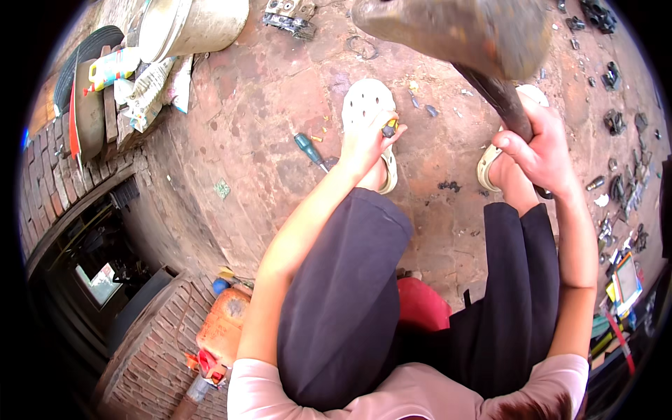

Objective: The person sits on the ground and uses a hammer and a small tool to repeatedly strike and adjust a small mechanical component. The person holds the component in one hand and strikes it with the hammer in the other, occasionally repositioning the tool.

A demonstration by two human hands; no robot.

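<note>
My right hand (537, 150) is wrapped round the dark handle of a hammer (458, 35), raised so that its big worn head looms at the top of the view. Low over my left shoe, my left hand (362, 143) is closed round a small yellow-and-black handled tool (390, 128). Only the end of that tool shows past my fingers, and its kind is hidden. On the ground beside my left wrist lies a screwdriver (308, 150) with a teal handle. Small broken dark bits (449, 186) are scattered between my cream clogs (367, 98).
A whitish bucket (199, 28), a yellow-and-white bottle (112, 68) and a tyre (87, 52) stand at the far left. An orange jerrycan (224, 322) is near left. Black metal parts (616, 122) litter the ground on the right. A metal part (290, 17) lies at the back.
</note>
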